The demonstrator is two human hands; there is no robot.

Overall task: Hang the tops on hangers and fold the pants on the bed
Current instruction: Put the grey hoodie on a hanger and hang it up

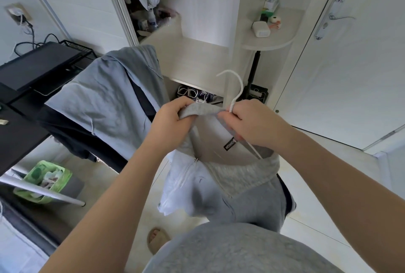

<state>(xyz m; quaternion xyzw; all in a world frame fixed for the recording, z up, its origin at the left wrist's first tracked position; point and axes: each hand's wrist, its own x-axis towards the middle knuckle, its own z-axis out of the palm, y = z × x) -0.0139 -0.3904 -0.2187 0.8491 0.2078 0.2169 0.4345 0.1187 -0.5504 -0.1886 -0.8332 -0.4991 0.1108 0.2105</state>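
Both forearms reached forward and met over a grey zip-up hoodie (241,176), which hung from the hands down toward the floor. The left hand (173,119) was curled round a bunch of the hoodie's neckline. The right hand (247,123), just beside it, pinched the neck of a white hanger (241,85) together with the fabric, the hook rising above its knuckles. Left of the hands, a blue-grey garment (103,101) hung draped beside a black worktop (19,132), with a green bin (43,180) below. Beyond the right hand stood a rounded shelf (274,42) of small items and a white door (350,64).
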